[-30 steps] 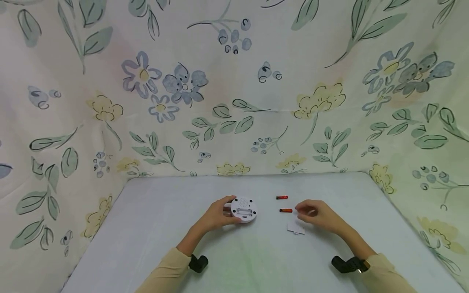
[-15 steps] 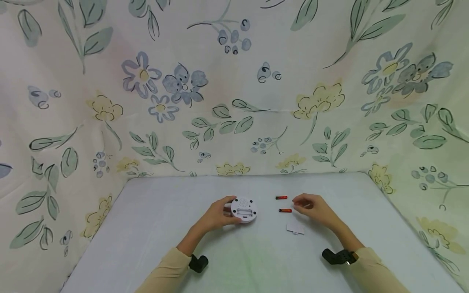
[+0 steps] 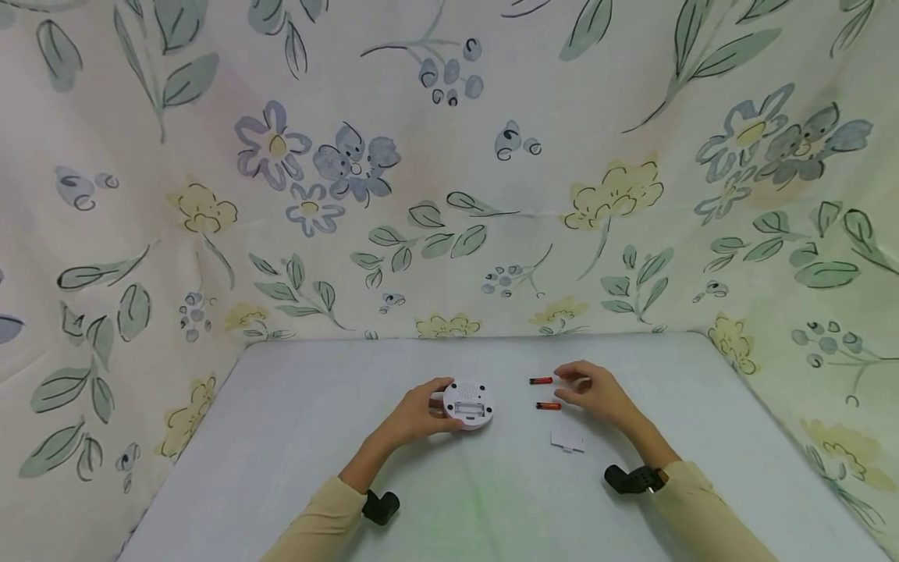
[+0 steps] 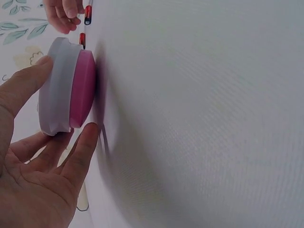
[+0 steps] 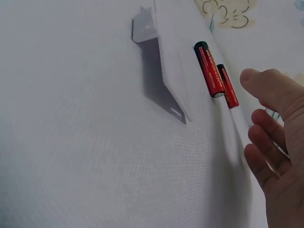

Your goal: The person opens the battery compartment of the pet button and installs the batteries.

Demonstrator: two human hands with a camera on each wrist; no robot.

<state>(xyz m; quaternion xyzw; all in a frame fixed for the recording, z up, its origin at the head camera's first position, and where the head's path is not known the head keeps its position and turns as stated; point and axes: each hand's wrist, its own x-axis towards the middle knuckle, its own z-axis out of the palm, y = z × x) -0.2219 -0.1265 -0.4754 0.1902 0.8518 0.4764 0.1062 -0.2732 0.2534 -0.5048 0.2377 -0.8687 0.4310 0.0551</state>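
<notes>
My left hand (image 3: pixel 414 414) grips a round white device (image 3: pixel 467 390) by its edge, thumb on one side and fingers on the other. Its perforated back faces up, with an uncovered battery compartment in which no battery shows. The left wrist view reveals a pink part (image 4: pixel 82 90) on the side toward the table. Two red-and-black batteries lie apart on the table, a farther battery (image 3: pixel 541 381) and a nearer battery (image 3: pixel 548 406). Just right of them, my right hand (image 3: pixel 595 393) hovers with thumb and fingers spread, holding nothing. Below lies a thin white battery cover (image 3: pixel 567 442).
A white cloth covers the table (image 3: pixel 309 406). Floral fabric (image 3: pixel 449 257) hangs behind it and along both sides. Each wrist carries a black camera; the right wrist's camera (image 3: pixel 628 478) sits low over the tabletop.
My right hand has moved left and away from me, from beside the nearer battery toward the farther one, and its fingers have parted. The left hand and the device have stayed in place.
</notes>
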